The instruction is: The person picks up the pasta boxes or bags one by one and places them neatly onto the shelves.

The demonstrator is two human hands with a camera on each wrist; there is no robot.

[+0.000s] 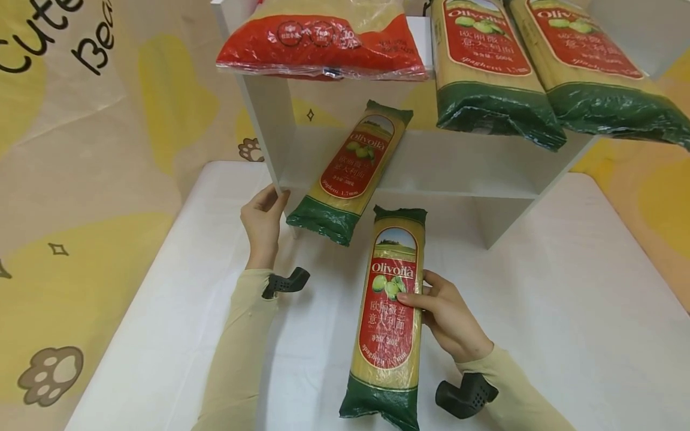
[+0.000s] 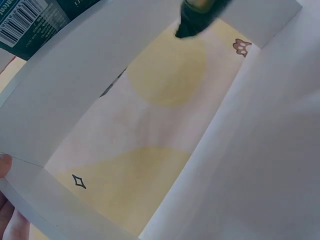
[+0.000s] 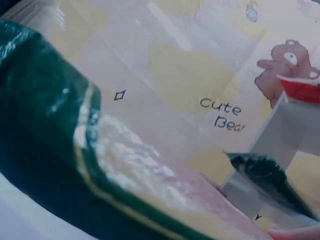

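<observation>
In the head view my right hand (image 1: 450,314) grips a pack of spaghetti (image 1: 390,311) by its right edge, thumb on the front. The pack has green ends and a red label, and it is held above the white table. My left hand (image 1: 263,224) pinches the lower left side panel of the white shelf (image 1: 458,161); its thumb (image 2: 4,165) is on the inner face in the left wrist view. A second spaghetti pack (image 1: 350,173) lies slanted on the shelf's middle board, its green end overhanging the front edge. The held pack (image 3: 55,120) fills the near left of the right wrist view.
On the upper board lie a red and clear bag (image 1: 323,48) and two more spaghetti packs (image 1: 490,66) (image 1: 593,66), all jutting past the front edge. Beneath stands a white-covered table (image 1: 582,311). A patterned cloth (image 1: 118,149) hangs behind.
</observation>
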